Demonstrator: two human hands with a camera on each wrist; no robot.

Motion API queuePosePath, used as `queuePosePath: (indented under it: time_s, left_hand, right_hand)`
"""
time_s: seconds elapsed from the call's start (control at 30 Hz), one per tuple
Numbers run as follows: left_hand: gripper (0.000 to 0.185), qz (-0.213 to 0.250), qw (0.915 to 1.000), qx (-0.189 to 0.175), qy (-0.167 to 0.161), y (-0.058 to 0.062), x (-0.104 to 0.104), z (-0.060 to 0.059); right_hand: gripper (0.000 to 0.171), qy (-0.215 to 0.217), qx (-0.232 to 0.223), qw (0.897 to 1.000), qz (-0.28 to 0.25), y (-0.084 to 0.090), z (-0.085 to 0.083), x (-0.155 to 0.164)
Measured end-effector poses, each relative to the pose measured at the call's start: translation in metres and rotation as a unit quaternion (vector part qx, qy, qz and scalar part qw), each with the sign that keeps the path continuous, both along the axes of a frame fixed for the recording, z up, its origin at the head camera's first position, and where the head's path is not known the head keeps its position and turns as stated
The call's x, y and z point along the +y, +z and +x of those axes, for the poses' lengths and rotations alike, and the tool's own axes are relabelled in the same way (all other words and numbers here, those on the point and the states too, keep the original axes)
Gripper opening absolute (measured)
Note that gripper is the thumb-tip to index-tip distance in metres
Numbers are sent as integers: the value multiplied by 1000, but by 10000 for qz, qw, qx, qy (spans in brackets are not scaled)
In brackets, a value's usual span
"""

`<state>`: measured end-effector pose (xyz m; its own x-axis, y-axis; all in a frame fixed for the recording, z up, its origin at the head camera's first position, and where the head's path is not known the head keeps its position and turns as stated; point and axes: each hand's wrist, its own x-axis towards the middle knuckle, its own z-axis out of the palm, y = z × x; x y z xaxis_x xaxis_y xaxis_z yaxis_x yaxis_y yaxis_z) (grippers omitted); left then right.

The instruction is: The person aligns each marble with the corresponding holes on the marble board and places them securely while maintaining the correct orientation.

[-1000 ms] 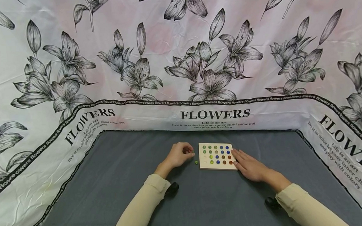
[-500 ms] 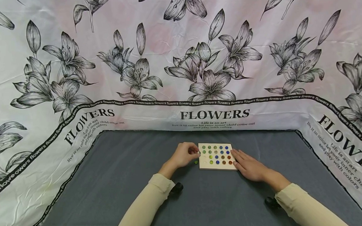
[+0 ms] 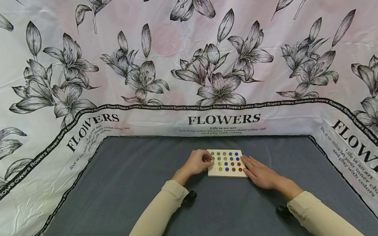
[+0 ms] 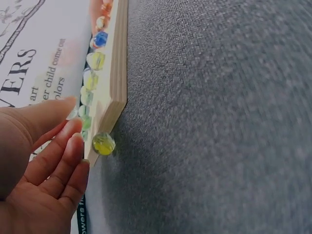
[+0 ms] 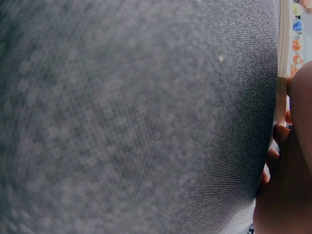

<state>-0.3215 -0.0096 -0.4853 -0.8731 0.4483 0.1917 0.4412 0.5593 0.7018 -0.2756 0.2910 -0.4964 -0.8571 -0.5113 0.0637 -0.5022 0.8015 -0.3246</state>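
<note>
The left hand (image 3: 201, 161) has been moved from the worktop (image 3: 118, 185) onto the wooden marble board (image 3: 226, 173), fingers curled as if pinching a marble, unseen, while the flat, open right hand (image 3: 259, 173) is kept against the board's other side and a yellow-green marble (image 4: 103, 144) is left beside the left hand.

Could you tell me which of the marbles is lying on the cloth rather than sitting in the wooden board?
It is the yellow-green marble lying against the wooden board at its near left corner, beside the left hand; all the others sit in the board's holes.
</note>
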Motion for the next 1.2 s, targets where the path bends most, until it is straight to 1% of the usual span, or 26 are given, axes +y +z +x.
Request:
queuePosePath:
  time_s: [0.2,0.43,0.63,0.7,0.8,0.9,1.0,1.07,1.13,1.2]
  left_hand:
    - [10,-149,9999,-35,69,-2,3,-2]
    - [9,-168,9998,-48,92,-3,4,-2]
    - [10,-223,9997,-87,82,-3,7,-5]
    - [11,-217,9997,-122,59,-2,7,-5]
    - [15,-230,9997,-95,0,1,4,-3]
    - [19,-198,9998,19,-72,8,-2,0]
    - [23,-106,9998,89,-123,18,-11,4]
    - [24,-96,9998,63,-136,23,-17,7]
    - [26,-203,9997,1,-125,24,-24,8]
    - [28,-361,9992,-92,-125,22,-30,9]
  right_hand:
    - [57,18,15,10000,-39,0,-1,0]
    - [56,117,207,9996,-150,-1,0,0]
    - [57,53,98,9999,-125,1,0,1]
    - [57,77,128,9998,-133,-2,-2,3]
    - [57,109,168,9997,-123,-6,-4,5]
    - [58,103,168,9998,-104,-10,-6,6]
    - [58,123,187,9996,-168,-7,-4,4]
    - [58,128,125,9996,-218,-5,-3,3]
    - [58,164,113,9995,-246,-3,-2,2]
    - [58,180,95,9995,-256,-2,-1,2]
